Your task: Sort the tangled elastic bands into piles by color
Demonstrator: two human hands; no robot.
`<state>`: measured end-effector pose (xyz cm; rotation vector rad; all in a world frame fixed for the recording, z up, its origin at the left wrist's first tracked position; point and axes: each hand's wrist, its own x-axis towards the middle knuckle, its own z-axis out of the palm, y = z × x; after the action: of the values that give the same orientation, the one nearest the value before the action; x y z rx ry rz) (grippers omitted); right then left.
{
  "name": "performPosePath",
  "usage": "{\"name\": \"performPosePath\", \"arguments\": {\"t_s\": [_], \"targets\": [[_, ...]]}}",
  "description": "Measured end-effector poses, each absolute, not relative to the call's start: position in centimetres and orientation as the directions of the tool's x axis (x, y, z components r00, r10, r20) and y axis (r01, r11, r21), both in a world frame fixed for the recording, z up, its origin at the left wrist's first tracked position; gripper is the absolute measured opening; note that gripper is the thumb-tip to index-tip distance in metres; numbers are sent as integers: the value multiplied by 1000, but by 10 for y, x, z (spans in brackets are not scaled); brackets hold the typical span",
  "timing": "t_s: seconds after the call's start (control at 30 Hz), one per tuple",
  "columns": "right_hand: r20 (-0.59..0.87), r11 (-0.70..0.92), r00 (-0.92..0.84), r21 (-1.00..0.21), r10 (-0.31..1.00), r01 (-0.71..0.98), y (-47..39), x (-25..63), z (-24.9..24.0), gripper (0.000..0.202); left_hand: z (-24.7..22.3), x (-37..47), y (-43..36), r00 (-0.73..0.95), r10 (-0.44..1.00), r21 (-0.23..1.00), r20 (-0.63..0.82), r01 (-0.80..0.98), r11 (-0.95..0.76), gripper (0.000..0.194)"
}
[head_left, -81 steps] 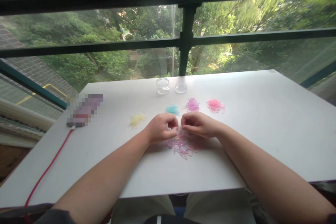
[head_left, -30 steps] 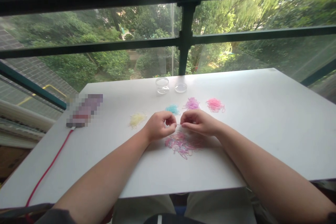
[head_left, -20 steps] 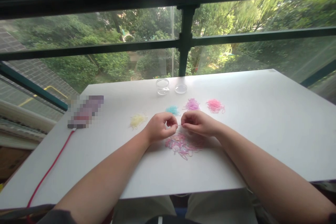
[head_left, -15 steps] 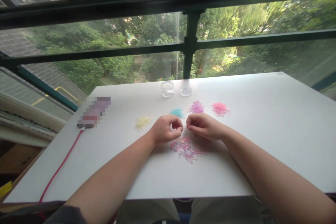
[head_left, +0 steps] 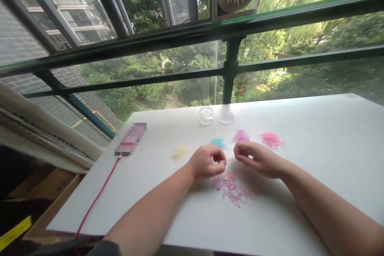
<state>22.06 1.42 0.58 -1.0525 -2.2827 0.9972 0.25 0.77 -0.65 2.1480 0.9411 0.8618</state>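
My left hand is closed in a pinch, thumb against fingertips. Just to its right, my right hand pinches in the same way. A thin pale elastic band shows as a faint strand between the two sets of fingertips. Below them lies a mixed pile of pink, lilac and pale elastic bands. Beyond the hands are sorted heaps: yellow bands, blue bands, purple bands and pink bands. The right hand partly hides the purple heap's near edge.
A clear round container and a clear shallow lid stand near the far edge of the white table. At left lies a blurred-out phone with a red cable. Windows with green bars rise behind the table.
The camera view has tilted up and turned left, so everything sits lower and farther right. Both hands stay pinched above the mixed pile, slightly farther apart, with the strand showing between them.
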Motion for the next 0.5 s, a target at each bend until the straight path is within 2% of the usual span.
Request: {"name": "performPosePath", "arguments": {"t_s": [0.3,0.5], "targets": [[150,503,-555,-656,818,563,20,230,6,8,-6,0,10,495,829,785,260,391,-480,5],[261,391,-296,-501,919,772,38,247,4,8,-7,-4,13,503,836,766,218,443,-466,5]]}}
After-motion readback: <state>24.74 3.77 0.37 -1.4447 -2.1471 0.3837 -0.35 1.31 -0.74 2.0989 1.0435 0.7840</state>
